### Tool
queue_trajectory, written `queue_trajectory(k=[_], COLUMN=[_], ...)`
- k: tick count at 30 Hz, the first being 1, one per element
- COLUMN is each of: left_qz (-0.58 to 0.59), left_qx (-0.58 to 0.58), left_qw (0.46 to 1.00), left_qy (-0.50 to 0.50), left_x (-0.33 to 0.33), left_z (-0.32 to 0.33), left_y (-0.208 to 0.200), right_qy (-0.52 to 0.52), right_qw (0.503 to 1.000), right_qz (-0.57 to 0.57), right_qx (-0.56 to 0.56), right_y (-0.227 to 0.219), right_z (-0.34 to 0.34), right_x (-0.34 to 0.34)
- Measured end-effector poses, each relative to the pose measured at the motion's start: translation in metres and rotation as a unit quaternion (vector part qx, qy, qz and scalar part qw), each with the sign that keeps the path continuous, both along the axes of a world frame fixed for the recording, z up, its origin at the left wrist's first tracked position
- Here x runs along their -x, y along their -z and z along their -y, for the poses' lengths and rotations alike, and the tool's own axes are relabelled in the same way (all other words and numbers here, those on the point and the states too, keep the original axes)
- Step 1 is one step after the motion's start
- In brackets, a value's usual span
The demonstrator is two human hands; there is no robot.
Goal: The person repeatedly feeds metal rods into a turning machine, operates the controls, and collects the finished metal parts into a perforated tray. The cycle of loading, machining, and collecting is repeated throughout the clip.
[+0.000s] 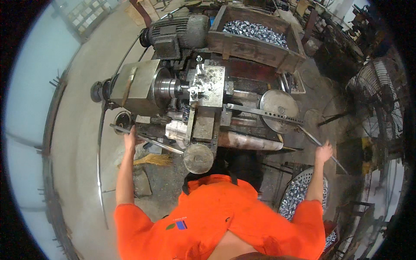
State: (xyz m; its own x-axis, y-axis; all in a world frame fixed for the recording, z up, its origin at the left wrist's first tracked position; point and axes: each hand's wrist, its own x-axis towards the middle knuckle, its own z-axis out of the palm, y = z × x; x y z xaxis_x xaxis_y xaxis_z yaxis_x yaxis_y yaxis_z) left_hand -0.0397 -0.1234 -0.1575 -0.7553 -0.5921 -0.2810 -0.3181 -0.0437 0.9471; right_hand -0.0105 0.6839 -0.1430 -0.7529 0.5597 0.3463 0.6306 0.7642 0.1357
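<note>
Left hand (pixel 130 139) gripped the front lever (pixel 147 139) at the lathe's (pixel 173 99) left edge; right hand (pixel 323 151) clenched the long handle (pixel 318 144). Risk: loose orange sleeve catching the chuck (pixel 164 88).

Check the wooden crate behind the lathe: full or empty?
Full: the wooden crate holds a heap of shiny metal parts nearly up to its rim.
</note>
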Motion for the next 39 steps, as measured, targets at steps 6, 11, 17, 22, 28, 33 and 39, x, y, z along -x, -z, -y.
queue_trajectory(k=[6,11,17,22,28,33,39], left_qz=[0.077,0.267,0.294,0.193,0.27,0.234,0.048], left_qx=[0.187,0.587,0.539,0.551,0.587,0.502,0.547], left_qw=[0.978,0.676,0.782,0.791,0.675,0.761,0.826], left_qy=[0.049,0.357,0.107,0.181,0.356,0.337,0.128], left_x=[-0.046,-0.032,-0.042,-0.051,-0.038,-0.051,-0.079], left_z=[0.068,0.015,-0.02,-0.009,0.021,0.036,0.074], left_y=[0.088,0.082,0.161,0.19,0.141,0.097,-0.066], right_qy=[-0.23,-0.311,-0.279,-0.294,-0.389,-0.483,-0.664], right_qw=[0.941,0.901,0.845,0.835,0.847,0.783,0.669], right_qz=[-0.202,-0.115,-0.082,-0.063,-0.091,-0.097,-0.086], right_qx=[0.141,0.279,0.448,0.462,0.351,0.38,0.322], right_y=[0.025,0.075,0.047,0.028,-0.016,-0.097,-0.144], right_z=[0.107,0.148,0.196,0.211,0.203,0.269,0.412], right_x=[-0.028,-0.083,-0.08,-0.066,-0.015,0.064,0.146])
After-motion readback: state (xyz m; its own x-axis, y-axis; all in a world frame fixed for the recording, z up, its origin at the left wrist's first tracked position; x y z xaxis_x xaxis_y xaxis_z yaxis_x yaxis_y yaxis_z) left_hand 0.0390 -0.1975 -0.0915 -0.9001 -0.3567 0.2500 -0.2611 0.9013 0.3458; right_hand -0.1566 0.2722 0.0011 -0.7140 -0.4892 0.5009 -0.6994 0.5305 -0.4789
